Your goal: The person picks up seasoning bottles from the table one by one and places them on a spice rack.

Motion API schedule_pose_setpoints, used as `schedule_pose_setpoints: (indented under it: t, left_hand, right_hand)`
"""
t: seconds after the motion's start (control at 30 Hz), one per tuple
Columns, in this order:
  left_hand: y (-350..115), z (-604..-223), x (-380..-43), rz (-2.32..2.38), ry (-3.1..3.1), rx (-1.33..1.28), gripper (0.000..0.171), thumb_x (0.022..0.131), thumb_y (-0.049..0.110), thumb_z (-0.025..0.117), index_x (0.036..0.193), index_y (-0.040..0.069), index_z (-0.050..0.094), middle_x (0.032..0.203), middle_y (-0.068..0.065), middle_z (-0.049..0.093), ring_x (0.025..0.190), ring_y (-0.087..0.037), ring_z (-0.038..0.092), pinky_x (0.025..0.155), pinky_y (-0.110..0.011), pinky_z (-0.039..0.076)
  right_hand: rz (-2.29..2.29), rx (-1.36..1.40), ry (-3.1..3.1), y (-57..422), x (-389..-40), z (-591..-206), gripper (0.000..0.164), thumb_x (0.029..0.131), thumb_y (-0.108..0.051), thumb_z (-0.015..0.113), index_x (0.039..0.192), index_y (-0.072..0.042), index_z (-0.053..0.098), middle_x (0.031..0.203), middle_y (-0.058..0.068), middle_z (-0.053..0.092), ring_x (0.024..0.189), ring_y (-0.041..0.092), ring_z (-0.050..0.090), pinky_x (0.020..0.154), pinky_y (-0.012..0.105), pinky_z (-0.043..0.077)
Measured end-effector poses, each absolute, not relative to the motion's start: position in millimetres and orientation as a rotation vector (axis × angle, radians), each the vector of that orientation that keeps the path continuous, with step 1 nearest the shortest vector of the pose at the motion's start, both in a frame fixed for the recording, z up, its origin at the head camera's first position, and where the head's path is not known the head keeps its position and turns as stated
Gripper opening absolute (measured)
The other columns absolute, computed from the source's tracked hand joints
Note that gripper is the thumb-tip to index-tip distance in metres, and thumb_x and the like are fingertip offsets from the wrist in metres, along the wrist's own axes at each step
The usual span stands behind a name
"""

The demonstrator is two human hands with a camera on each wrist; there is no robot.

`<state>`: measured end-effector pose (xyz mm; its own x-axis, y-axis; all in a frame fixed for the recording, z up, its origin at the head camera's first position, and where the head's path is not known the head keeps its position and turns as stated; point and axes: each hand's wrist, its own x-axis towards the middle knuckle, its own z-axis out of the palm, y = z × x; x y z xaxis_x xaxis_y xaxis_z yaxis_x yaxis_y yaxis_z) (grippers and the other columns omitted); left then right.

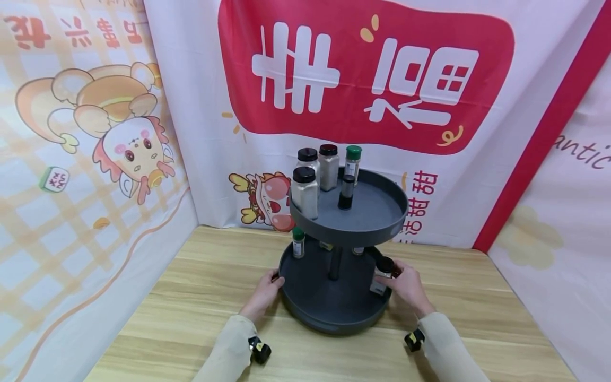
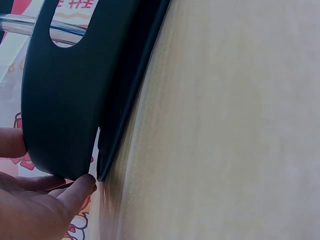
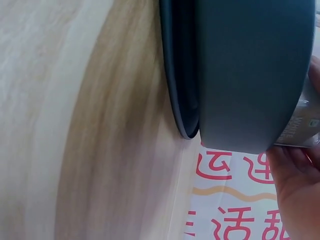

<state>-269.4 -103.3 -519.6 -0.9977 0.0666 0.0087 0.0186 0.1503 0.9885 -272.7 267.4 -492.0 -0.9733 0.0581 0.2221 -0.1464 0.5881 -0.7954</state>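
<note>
A dark grey two-tier turntable rack (image 1: pixel 334 313) stands on the wooden table. My left hand (image 1: pixel 264 298) pinches the wall of its lower tray at the left side; the thumb lies over the rim and fingertips are at the outside in the left wrist view. At the right side of that tray, my right hand (image 1: pixel 408 286) grips a clear square spice jar (image 1: pixel 380 284) with a black lid. The jar is upright or nearly so, just inside the rim. In the right wrist view, the tray wall hides part of the jar (image 3: pixel 305 120).
The upper tray (image 1: pixel 377 212) bears several black-lidded jars (image 1: pixel 305 196), a green-capped bottle (image 1: pixel 352 164) and a small dark bottle (image 1: pixel 346 193). Another green-capped bottle (image 1: pixel 298 245) stands at the lower tray's back left; more containers there are partly hidden. Printed cloth hangs behind and on both sides.
</note>
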Motion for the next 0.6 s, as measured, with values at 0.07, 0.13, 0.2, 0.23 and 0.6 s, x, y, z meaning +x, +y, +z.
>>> schedule_pose_setpoints:
  t: [0.07, 0.13, 0.2, 0.23, 0.6]
  left_hand:
    - [-103.3, -519.9, -268.8, 2.017, 2.359, 0.081, 0.040, 0.096, 0.001, 0.044, 0.129, -0.019, 0.038, 0.131, -0.036, 0.043, 0.124, -0.045, 0.040, 0.104, -0.051, 0.032]
    - [-103.4, -520.4, -268.3, 2.011, 2.362, 0.068, 0.040, 0.096, 0.002, 0.044, 0.130, -0.019, 0.038, 0.131, -0.036, 0.042, 0.124, -0.045, 0.040, 0.104, -0.051, 0.033]
    - [-103.1, -520.6, -268.3, 2.015, 2.348, 0.049, 0.040, 0.096, 0.002, 0.044, 0.130, -0.018, 0.039, 0.132, -0.035, 0.042, 0.124, -0.044, 0.040, 0.104, -0.050, 0.033]
    - [-102.9, -520.6, -268.4, 2.014, 2.342, 0.048, 0.040, 0.096, 0.002, 0.044, 0.130, -0.018, 0.038, 0.133, -0.035, 0.042, 0.124, -0.045, 0.040, 0.104, -0.050, 0.033]
    - [-105.4, -518.7, -271.6, 2.054, 2.274, 0.051, 0.041, 0.096, 0.002, 0.045, 0.131, -0.018, 0.037, 0.133, -0.036, 0.041, 0.124, -0.045, 0.040, 0.105, -0.050, 0.032]
  right_hand:
    - [1.348, 0.085, -2.596, 268.0, -272.9, -493.0, 0.044, 0.071, -0.030, 0.084, 0.104, -0.007, 0.066, 0.100, 0.008, 0.067, 0.093, 0.021, 0.061, 0.080, 0.036, 0.051]
    - [1.358, 0.087, -2.600, 268.7, -273.1, -494.3, 0.046, 0.071, -0.030, 0.084, 0.106, -0.006, 0.066, 0.102, 0.009, 0.067, 0.095, 0.022, 0.061, 0.082, 0.037, 0.050]
    - [1.361, 0.083, -2.607, 269.9, -273.4, -495.9, 0.048, 0.070, -0.031, 0.084, 0.107, -0.006, 0.065, 0.103, 0.009, 0.067, 0.097, 0.021, 0.061, 0.083, 0.037, 0.050]
    - [1.365, 0.080, -2.610, 270.5, -273.6, -496.5, 0.049, 0.070, -0.032, 0.084, 0.108, -0.007, 0.065, 0.104, 0.008, 0.067, 0.097, 0.021, 0.060, 0.083, 0.036, 0.049]
    - [1.545, 0.115, -2.537, 270.2, -271.6, -492.8, 0.056, 0.071, -0.025, 0.084, 0.117, -0.002, 0.061, 0.115, 0.013, 0.063, 0.105, 0.024, 0.058, 0.085, 0.024, 0.049]
